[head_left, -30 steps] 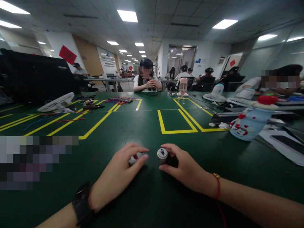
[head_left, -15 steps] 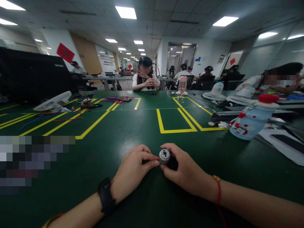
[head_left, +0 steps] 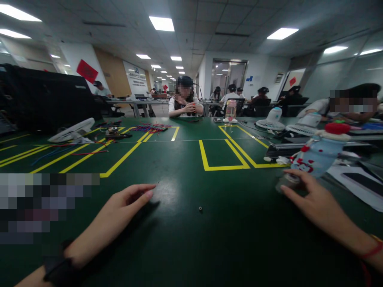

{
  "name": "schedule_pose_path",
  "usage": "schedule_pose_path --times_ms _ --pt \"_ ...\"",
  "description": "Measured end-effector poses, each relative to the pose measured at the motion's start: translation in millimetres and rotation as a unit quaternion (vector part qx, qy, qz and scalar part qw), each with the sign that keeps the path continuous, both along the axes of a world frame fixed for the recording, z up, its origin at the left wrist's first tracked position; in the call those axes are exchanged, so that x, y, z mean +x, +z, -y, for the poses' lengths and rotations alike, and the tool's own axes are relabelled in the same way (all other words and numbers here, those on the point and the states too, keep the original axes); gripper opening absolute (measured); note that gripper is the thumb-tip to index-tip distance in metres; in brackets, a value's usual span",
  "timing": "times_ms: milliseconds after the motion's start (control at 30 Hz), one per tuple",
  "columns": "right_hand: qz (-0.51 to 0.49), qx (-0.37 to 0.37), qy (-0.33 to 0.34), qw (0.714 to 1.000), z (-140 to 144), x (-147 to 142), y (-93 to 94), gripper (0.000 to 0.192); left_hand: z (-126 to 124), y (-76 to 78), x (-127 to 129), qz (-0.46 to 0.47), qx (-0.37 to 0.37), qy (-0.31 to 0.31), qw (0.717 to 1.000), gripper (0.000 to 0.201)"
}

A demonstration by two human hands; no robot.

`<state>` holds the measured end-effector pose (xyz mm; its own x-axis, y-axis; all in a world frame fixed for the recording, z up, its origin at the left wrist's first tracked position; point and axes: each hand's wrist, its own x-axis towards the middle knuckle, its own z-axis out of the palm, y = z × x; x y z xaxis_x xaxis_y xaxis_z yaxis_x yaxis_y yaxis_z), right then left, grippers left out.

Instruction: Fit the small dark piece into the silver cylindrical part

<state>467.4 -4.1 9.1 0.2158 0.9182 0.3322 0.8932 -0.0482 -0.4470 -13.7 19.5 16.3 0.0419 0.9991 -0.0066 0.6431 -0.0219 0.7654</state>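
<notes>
- Green bench (head_left: 191,247) carries a tiny black part (head_left: 200,208), loose between the hands; a sweep could lose it.
- Right hand (head_left: 314,199) fingers clamp the small motor (head_left: 287,181); left hand (head_left: 119,213) fingers lie apart, empty.

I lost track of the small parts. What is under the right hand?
The right hand covers a small silvery cylinder on the green table; only its top edge shows, the rest is hidden by fingers.

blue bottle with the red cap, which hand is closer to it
Right. The right hand sits just in front of the blue bottle; the left hand lies far across the green table.
</notes>
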Motion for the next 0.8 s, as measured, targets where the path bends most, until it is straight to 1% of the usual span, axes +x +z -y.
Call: schedule_pose_path --times_ms 33,100,133,167,200,233,267,300,333,367,400,433,467,500,533,600,633,667,700,733,800 --pt "0.021 -0.01 -0.038 0.999 2 28 -4.0 0.058 0 -2.6 -8 0.013 -0.009 0.02 1.0 0.044" --pt "0.065 -0.027 -0.062 0.996 6 73 -12.0 0.056 1 -6.1 -16 0.037 -0.019 0.043 0.998 0.045" --pt "0.085 -0.03 -0.068 0.994 7 89 -15.1 0.057 1 -6.6 -15 0.046 -0.021 0.046 0.998 0.044" --pt "0.109 -0.025 -0.08 0.99 7 98 -17.0 0.06 2 -6.4 -13 0.053 -0.024 0.048 0.997 0.044" --pt "0.14 -0.008 -0.097 0.985 7 100 -17.3 0.067 4 -5.6 -10 0.059 -0.027 0.05 0.997 0.043" --pt "0.173 0.023 -0.114 0.978 7 94 -16.0 0.075 5 -4.4 -6 0.063 -0.028 0.053 0.996 0.042" --pt "0.205 0.06 -0.122 0.969 6 81 -13.0 0.083 7 -2.9 -3 0.067 -0.027 0.059 0.996 0.042" --pt "0.232 0.097 -0.111 0.962 5 62 -8.9 0.086 8 -1.5 0 0.071 -0.024 0.063 0.995 0.042" --pt "0.245 0.13 -0.077 0.958 4 37 -4.0 0.085 9 -0.2 1 0.074 -0.021 0.065 0.995 0.041" --pt "0.238 0.138 -0.015 0.961 3 9 0.9 0.075 10 0.7 2 0.076 -0.019 0.063 0.995 0.041" --pt "0.214 0.114 0.077 0.967 2 -23 5.3 0.061 11 1.2 2 0.075 -0.017 0.059 0.995 0.04" --pt "0.172 0.082 0.166 0.968 1 -55 8.7 0.053 11 1.3 2 0.07 -0.015 0.055 0.996 0.039" --pt "0.128 0.044 0.242 0.961 0 -86 10.9 0.05 11 0.9 1 0.064 -0.014 0.05 0.997 0.039" --pt "0.091 0.016 0.303 0.948 -1 -114 11.8 0.049 10 0.3 0 0.057 -0.014 0.045 0.997 0.039" --pt "0.069 0.001 0.346 0.936 -2 -140 11.8 0.048 10 -0.4 -1 0.052 -0.012 0.041 0.998 0.038" --pt "0.055 -0.018 0.396 0.917 -6 -175 10.7 0.032 9 -1.5 -3 0.047 -0.01 0.032 0.998 0.037" --pt "0.058 -0.023 0.404 0.913 -7 -184 10.5 0.023 8 -1.7 -3 0.046 -0.01 0.027 0.999 0.036" --pt "0.061 -0.028 0.404 0.912 -9 -187 11.2 0.017 8 -1.8 -4 0.043 -0.009 0.023 0.999 0.035" --pt "0.06 -0.032 0.395 0.916 -11 -183 12.8 0.016 8 -1.8 -3 0.039 -0.009 0.019 0.999 0.034" --pt "0.056 -0.033 0.378 0.923 -13 -174 15.3 0.016 9 -1.8 -3 0.033 -0.008 0.015 0.999 0.034" --pt "0.05 -0.018 0.317 0.947 -16 -140 22.4 0.019 9 -2.2 -2 0.024 -0.006 -0.001 1.0 0.034"
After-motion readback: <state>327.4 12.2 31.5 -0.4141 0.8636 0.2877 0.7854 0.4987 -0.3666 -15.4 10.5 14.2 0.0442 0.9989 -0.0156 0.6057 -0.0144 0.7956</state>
